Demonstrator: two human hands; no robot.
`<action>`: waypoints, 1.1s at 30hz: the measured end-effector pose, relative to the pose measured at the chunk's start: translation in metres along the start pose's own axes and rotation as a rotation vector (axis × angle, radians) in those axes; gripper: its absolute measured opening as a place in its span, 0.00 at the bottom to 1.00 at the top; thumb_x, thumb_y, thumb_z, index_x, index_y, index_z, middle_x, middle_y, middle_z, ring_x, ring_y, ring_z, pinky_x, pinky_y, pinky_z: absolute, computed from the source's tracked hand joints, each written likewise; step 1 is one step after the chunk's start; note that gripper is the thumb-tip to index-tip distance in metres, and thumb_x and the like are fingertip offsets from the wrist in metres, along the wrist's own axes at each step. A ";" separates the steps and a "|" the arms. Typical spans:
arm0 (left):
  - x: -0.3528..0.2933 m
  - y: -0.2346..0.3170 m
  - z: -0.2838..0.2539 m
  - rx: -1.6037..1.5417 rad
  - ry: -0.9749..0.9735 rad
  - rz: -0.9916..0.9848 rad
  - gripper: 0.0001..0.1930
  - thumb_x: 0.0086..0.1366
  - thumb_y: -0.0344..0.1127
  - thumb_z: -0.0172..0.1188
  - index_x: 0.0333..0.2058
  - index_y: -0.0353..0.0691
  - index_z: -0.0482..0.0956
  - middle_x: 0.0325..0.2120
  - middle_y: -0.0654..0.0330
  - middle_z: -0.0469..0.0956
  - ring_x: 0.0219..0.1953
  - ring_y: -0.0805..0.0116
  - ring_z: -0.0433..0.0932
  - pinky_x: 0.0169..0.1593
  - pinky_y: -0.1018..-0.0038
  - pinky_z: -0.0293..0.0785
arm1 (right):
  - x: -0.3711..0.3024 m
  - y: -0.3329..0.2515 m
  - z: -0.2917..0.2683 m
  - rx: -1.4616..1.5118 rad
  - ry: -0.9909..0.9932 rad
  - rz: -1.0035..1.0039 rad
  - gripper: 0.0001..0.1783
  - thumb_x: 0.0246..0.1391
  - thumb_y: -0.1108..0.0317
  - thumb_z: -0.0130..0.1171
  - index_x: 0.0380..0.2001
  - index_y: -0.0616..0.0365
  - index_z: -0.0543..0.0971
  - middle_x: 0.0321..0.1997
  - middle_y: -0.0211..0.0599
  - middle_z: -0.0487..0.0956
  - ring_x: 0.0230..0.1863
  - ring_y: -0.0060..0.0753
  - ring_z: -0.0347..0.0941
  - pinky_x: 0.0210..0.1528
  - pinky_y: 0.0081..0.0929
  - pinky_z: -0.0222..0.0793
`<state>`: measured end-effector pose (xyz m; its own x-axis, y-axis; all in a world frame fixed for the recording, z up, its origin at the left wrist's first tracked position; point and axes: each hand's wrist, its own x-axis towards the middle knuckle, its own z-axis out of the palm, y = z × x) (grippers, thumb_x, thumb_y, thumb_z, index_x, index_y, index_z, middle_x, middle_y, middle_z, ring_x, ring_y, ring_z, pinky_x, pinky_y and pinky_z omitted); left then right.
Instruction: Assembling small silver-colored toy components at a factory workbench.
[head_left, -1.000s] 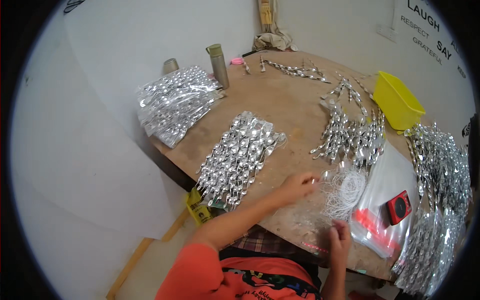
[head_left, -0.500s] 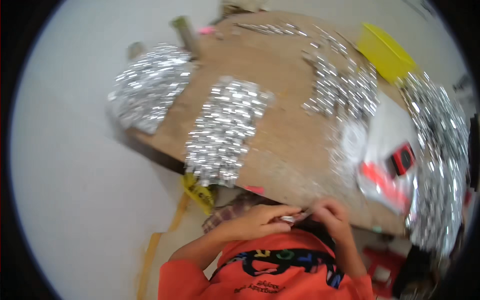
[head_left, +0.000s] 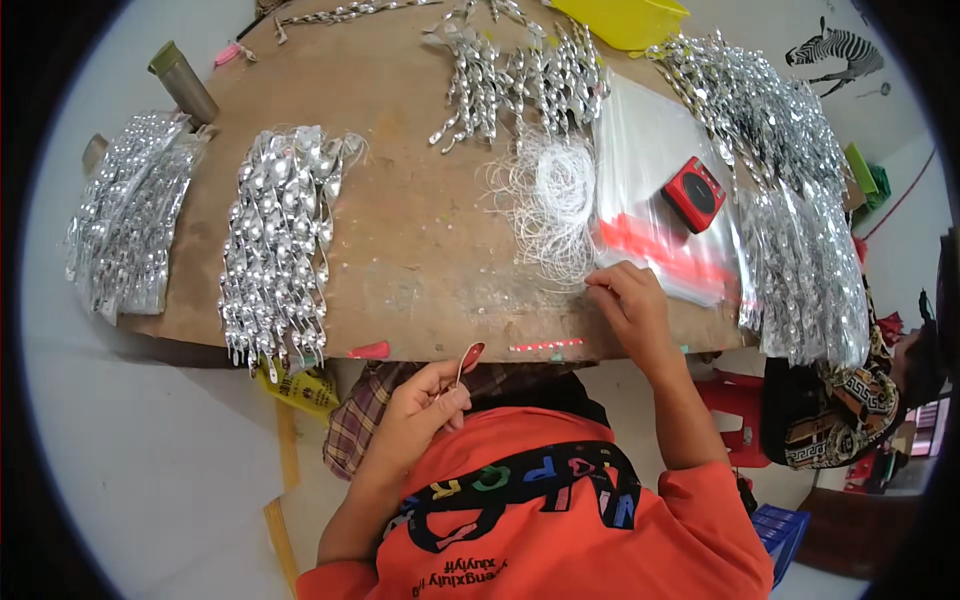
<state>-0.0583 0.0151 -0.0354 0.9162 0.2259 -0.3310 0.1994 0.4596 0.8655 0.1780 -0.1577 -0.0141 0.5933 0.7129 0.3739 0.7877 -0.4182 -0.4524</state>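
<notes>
My left hand (head_left: 425, 405), in front of the table's near edge, pinches a small shiny metal piece with a spoon-like oval end (head_left: 473, 354) that points up and reflects red. Over the table, my right hand (head_left: 635, 305) has its thumb and fingertips drawn together at the lower right edge of a loose coil of white string (head_left: 560, 195). What lies between those fingertips is too small to make out. Left of centre, a flat bundle of twisted silvery metal pieces (head_left: 275, 245) lies on the brown table (head_left: 420, 230).
Bagged silvery pieces (head_left: 135, 215) lie far left beside a metal cylinder (head_left: 183, 82). More silvery strands (head_left: 520, 80) lie at the back. On the right, a red and black device (head_left: 693, 195) rests on clear plastic bags (head_left: 640, 130). Bagged strands (head_left: 805, 280) hang over the right edge.
My hands were close together at the table edge and are now apart. My right hand has reached forward to the white string; my left keeps the metal piece. The whole view has shifted.
</notes>
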 end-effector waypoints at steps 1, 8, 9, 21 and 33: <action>-0.002 0.000 0.002 0.011 0.023 -0.015 0.17 0.62 0.35 0.53 0.49 0.34 0.69 0.26 0.65 0.72 0.25 0.80 0.69 0.29 0.83 0.65 | -0.001 0.001 0.001 -0.046 -0.013 -0.106 0.06 0.43 0.72 0.59 0.28 0.55 0.76 0.23 0.32 0.73 0.24 0.34 0.66 0.31 0.28 0.58; 0.002 -0.001 0.007 0.040 0.039 -0.057 0.19 0.61 0.35 0.53 0.50 0.34 0.68 0.26 0.65 0.72 0.25 0.81 0.69 0.30 0.84 0.65 | 0.016 -0.002 0.021 -0.316 -0.065 -0.477 0.04 0.38 0.71 0.58 0.23 0.53 0.75 0.18 0.27 0.68 0.21 0.28 0.66 0.28 0.27 0.54; 0.003 -0.002 0.007 0.033 0.029 -0.040 0.19 0.61 0.34 0.53 0.50 0.34 0.68 0.26 0.65 0.72 0.25 0.80 0.69 0.30 0.84 0.65 | 0.018 -0.001 0.024 -0.349 -0.057 -0.519 0.04 0.37 0.71 0.57 0.21 0.52 0.74 0.17 0.27 0.67 0.20 0.27 0.66 0.28 0.27 0.54; 0.005 0.004 0.010 0.008 0.022 -0.019 0.18 0.61 0.35 0.54 0.48 0.34 0.69 0.26 0.64 0.72 0.25 0.80 0.69 0.30 0.83 0.66 | 0.009 -0.020 0.030 0.123 -0.098 -0.237 0.03 0.46 0.76 0.52 0.24 0.57 0.69 0.24 0.32 0.70 0.20 0.25 0.64 0.28 0.23 0.60; 0.008 0.019 0.024 -0.058 -0.004 -0.065 0.16 0.61 0.33 0.53 0.47 0.35 0.70 0.26 0.65 0.72 0.25 0.81 0.69 0.30 0.84 0.65 | -0.018 -0.080 0.013 1.246 -0.382 0.388 0.05 0.54 0.76 0.50 0.33 0.59 0.67 0.28 0.32 0.72 0.23 0.14 0.65 0.26 0.10 0.61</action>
<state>-0.0385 0.0052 -0.0128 0.9033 0.1905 -0.3844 0.2382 0.5225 0.8187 0.1022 -0.1296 0.0053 0.4975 0.8620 -0.0971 -0.2105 0.0113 -0.9775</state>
